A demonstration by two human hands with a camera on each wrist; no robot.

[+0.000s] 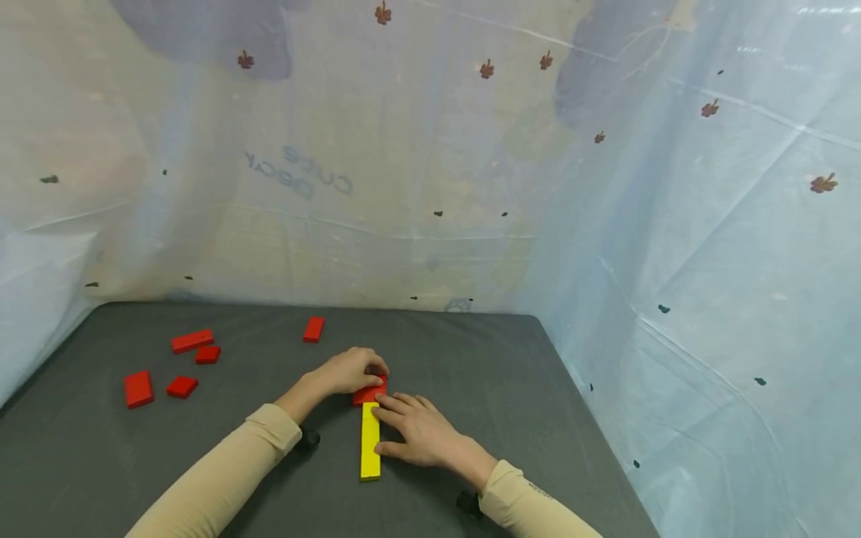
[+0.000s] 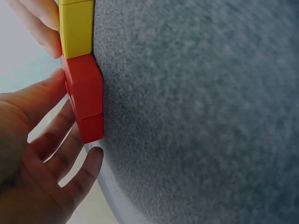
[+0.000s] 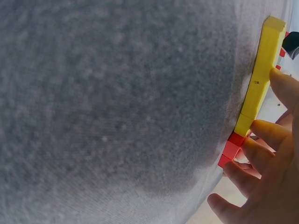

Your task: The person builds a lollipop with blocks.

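Observation:
Two yellow blocks [image 3: 257, 84], one long and one short, lie end to end in a straight strip on the dark table. At the strip's far end sit several red blocks [image 1: 367, 396], set against each other. My left hand [image 1: 348, 371] curls round these red blocks, its thumb on the near side and its fingers reaching round the far end in the left wrist view. My right hand [image 1: 425, 433] lies along the right side with fingers extended, the fingertips at the yellow strip and the red blocks.
Loose red blocks lie at the table's left: a long one [image 1: 192, 341], a small one [image 1: 208, 354], a diamond-turned one [image 1: 182, 386] and a rectangular one [image 1: 138, 389]. Another red block [image 1: 313, 329] lies near the far edge. A printed plastic curtain [image 1: 403, 164] hangs behind and right.

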